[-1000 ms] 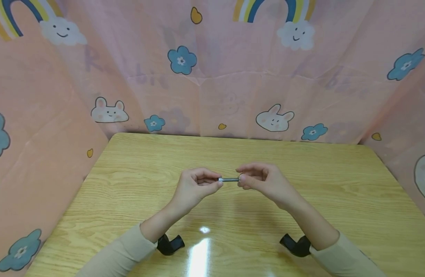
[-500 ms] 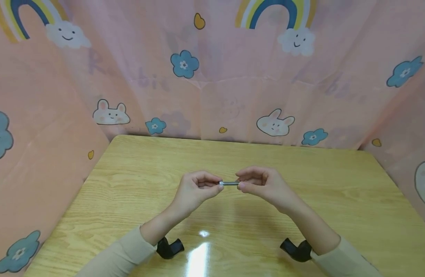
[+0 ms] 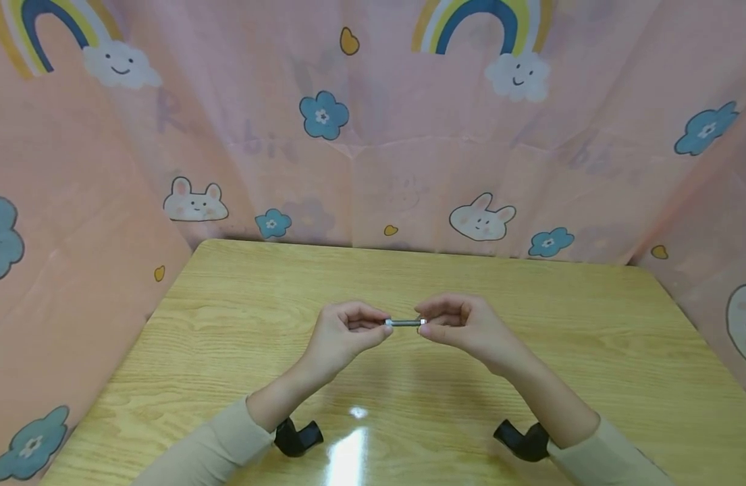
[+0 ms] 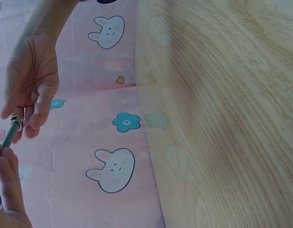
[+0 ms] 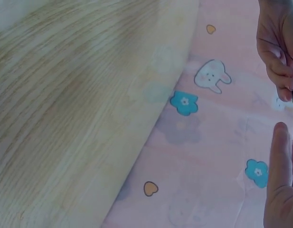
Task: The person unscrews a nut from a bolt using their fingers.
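Above the table, a metal bolt [image 3: 404, 322] lies level between my two hands. My left hand [image 3: 342, 334] pinches its left end between thumb and fingers, covering part of that end. A shiny nut [image 4: 16, 121] sits around the threaded shaft near the other end. At this nut, my right hand [image 3: 464, 327] has its thumb and fingers on either side, the thumb tip right at its near edge. The right index finger [image 5: 280, 142] extends apart from the nut in the right wrist view.
A wood-grain table [image 3: 275, 283] stretches beneath both hands. Pink printed cloth [image 3: 397, 169] hangs behind it and along both sides. Black wrist mounts [image 3: 296, 437] stick out below the sleeves. Light reflects off the near tabletop.
The right fingers and thumb have shifted slightly at the bolt's right end, so the nut shows more plainly. The left hand keeps its grip. The head view has tilted slightly upward.
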The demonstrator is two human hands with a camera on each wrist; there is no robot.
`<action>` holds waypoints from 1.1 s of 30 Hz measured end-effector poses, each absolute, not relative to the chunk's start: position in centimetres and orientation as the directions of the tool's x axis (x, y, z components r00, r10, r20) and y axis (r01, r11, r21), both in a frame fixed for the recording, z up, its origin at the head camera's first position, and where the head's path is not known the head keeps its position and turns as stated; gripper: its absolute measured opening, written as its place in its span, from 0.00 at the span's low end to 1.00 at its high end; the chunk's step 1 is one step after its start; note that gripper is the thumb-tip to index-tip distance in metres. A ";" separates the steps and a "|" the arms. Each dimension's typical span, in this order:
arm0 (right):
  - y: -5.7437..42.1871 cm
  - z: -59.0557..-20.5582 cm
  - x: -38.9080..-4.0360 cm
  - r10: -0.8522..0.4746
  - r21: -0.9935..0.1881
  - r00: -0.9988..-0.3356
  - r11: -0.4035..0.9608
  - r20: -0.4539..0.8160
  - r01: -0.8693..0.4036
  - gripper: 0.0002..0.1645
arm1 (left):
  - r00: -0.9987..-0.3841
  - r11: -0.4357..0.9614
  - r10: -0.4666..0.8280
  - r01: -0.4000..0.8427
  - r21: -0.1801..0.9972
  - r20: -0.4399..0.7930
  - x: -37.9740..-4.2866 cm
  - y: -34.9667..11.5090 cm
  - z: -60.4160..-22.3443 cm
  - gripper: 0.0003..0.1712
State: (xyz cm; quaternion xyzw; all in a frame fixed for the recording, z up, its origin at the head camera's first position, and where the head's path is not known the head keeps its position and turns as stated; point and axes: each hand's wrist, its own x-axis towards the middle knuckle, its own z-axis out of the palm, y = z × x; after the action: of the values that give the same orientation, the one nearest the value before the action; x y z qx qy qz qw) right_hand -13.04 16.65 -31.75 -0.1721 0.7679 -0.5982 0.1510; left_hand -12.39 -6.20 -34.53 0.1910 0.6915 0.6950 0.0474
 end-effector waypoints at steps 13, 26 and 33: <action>16.7 -31.8 -13.1 -0.464 -0.974 -0.885 0.210 -0.019 -0.089 0.20 | -0.927 -0.026 0.323 0.193 0.981 0.191 -12.3 -6.4 -34.6 0.10; 16.6 -31.6 -13.2 -0.457 -0.975 -0.888 0.212 -0.040 -0.065 0.20 | -0.929 -0.034 0.320 0.187 0.982 0.188 -12.4 -6.4 -34.3 0.11; 16.7 -31.6 -13.1 -0.450 -0.974 -0.893 0.198 0.005 -0.106 0.22 | -0.925 -0.039 0.319 0.206 0.978 0.208 -12.4 -6.4 -34.3 0.10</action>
State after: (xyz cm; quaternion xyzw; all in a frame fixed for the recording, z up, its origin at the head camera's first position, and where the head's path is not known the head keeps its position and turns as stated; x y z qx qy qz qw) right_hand -13.08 16.69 -31.62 -0.1824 0.7610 -0.6062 0.1419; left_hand -12.37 -6.42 -34.33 0.1898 0.6920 0.6954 0.0405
